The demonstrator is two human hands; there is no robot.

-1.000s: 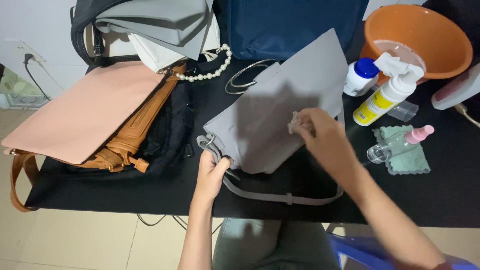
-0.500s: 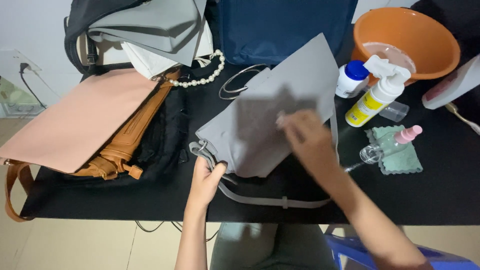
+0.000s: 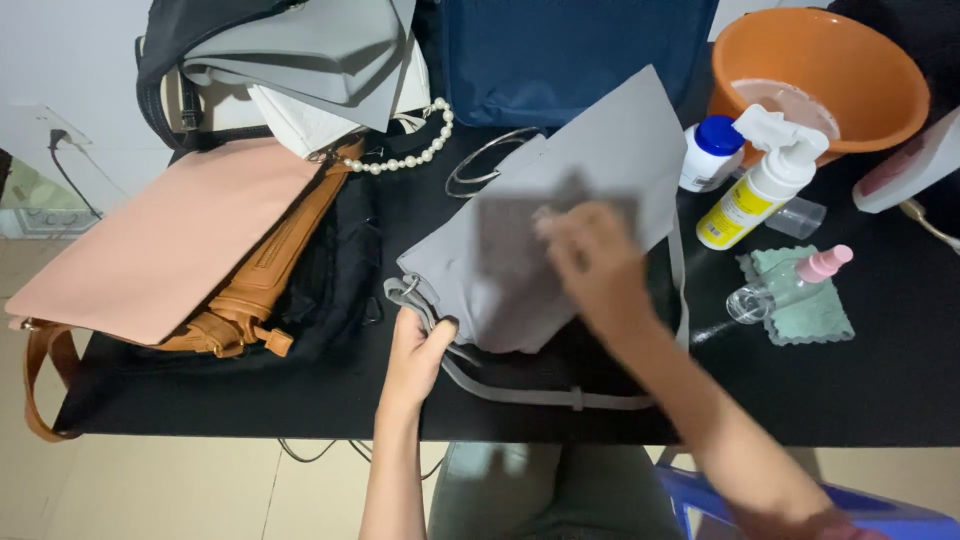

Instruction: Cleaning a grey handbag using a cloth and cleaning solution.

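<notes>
A grey leather bag [image 3: 620,150] lies flat on the black table [image 3: 200,395]. My left hand [image 3: 415,355] grips its near-left corner, by the metal ring where the grey strap [image 3: 540,397] joins. My right hand [image 3: 595,265] is blurred with motion and rests on the bag's face. It presses a dark grey cloth [image 3: 510,235] against the leather. The strap loops along the table's front edge below my right forearm.
An orange basin [image 3: 860,60], a white-and-yellow spray bottle [image 3: 755,190] and a blue-capped jar [image 3: 710,155] stand at the right. A small pink-capped bottle [image 3: 785,285] lies on a green cloth [image 3: 810,320]. Pink [image 3: 170,240], tan [image 3: 270,280] and navy [image 3: 570,50] bags lie left and behind.
My right hand has slid a little to the left across the grey bag with the cloth. My left hand keeps its hold on the corner.
</notes>
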